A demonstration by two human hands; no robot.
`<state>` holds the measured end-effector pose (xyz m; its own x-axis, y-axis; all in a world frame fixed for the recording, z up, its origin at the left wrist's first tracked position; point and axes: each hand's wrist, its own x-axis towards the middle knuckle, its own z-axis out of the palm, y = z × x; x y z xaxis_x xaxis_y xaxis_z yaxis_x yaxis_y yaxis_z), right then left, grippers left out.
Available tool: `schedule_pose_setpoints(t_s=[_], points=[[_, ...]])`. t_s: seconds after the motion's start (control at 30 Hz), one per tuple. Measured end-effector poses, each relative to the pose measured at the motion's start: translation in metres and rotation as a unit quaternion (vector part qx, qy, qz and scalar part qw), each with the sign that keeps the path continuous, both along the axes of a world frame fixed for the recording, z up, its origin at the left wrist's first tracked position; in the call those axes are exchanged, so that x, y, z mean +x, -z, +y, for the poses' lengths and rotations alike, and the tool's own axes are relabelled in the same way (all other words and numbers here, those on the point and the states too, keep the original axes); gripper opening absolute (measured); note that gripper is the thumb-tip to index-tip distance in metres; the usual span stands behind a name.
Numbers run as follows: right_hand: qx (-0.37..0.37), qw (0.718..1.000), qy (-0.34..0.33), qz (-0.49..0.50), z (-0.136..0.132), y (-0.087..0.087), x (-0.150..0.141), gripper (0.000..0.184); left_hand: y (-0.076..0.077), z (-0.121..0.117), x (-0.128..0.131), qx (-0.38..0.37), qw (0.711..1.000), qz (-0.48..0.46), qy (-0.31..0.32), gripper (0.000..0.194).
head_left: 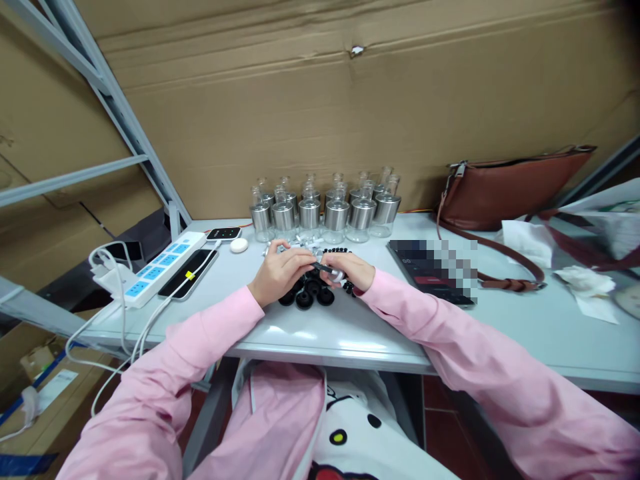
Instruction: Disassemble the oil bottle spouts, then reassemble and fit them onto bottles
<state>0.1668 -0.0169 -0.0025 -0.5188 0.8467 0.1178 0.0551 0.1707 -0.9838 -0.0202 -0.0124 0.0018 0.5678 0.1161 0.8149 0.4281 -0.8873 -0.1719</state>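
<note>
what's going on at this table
A person in pink sleeves is working at a table with both hands. The left hand and right hand meet on a small dark piece, its details partly hidden by the fingers. Round black parts lie just below the hands on the tabletop. Beyond them, glass bottles with metal sleeves stand upright in rows, in front of a cardboard backing.

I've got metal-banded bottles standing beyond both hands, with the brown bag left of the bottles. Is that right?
Wrong side: in the head view, the brown bag is right of the bottles. They do stand beyond the left hand and right hand.
</note>
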Motion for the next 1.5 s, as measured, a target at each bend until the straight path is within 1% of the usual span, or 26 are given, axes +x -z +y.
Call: schedule_pose_setpoints(t_s=[0.07,0.2,0.33,0.5,0.63,0.73,0.83,0.93,1.13,1.3,1.4,1.5], points=[[0.006,1.0,-0.009,0.001,0.001,-0.001,0.002,0.033,0.0,-0.001,0.001,-0.006,1.0,0.004,0.0,0.008],[0.008,0.998,-0.051,0.022,0.005,0.003,0.005,0.034,0.001,-0.002,0.003,-0.025,1.0,0.016,-0.002,0.009],[0.002,0.997,-0.065,0.037,0.008,0.007,0.005,0.036,0.003,-0.002,0.003,-0.055,0.998,0.026,0.0,0.011],[-0.002,0.997,-0.061,0.036,0.008,0.005,0.005,0.038,0.005,-0.001,0.002,-0.131,0.991,0.024,0.008,0.016],[0.005,0.998,-0.062,0.031,0.006,0.004,0.005,0.037,0.005,-0.001,0.002,-0.171,0.985,0.025,0.02,0.016],[0.003,0.998,-0.052,0.027,0.004,0.003,0.004,0.038,0.005,-0.001,0.002,-0.187,0.981,0.03,0.031,0.016],[0.001,0.999,-0.032,0.019,0.002,0.002,0.002,0.038,0.006,-0.002,0.003,-0.188,0.981,0.024,0.043,0.014],[0.0,1.0,-0.029,0.004,0.0,-0.001,0.001,0.04,0.006,-0.002,0.003,-0.186,0.981,0.022,0.054,0.013],[-0.004,1.0,-0.023,-0.003,-0.002,-0.002,0.002,0.05,0.006,-0.001,0.003,-0.195,0.978,0.023,0.067,0.013],[0.002,1.0,-0.028,0.002,-0.001,0.002,0.003,0.055,0.006,-0.001,0.002,-0.231,0.971,0.038,0.053,0.019],[0.015,1.0,-0.021,0.003,-0.002,0.002,0.004,0.055,0.005,-0.002,0.002,-0.27,0.961,0.048,0.042,0.023],[0.018,0.999,-0.027,0.003,-0.004,0.001,0.004,0.051,0.005,-0.003,0.002,-0.305,0.95,0.041,0.052,0.022]])
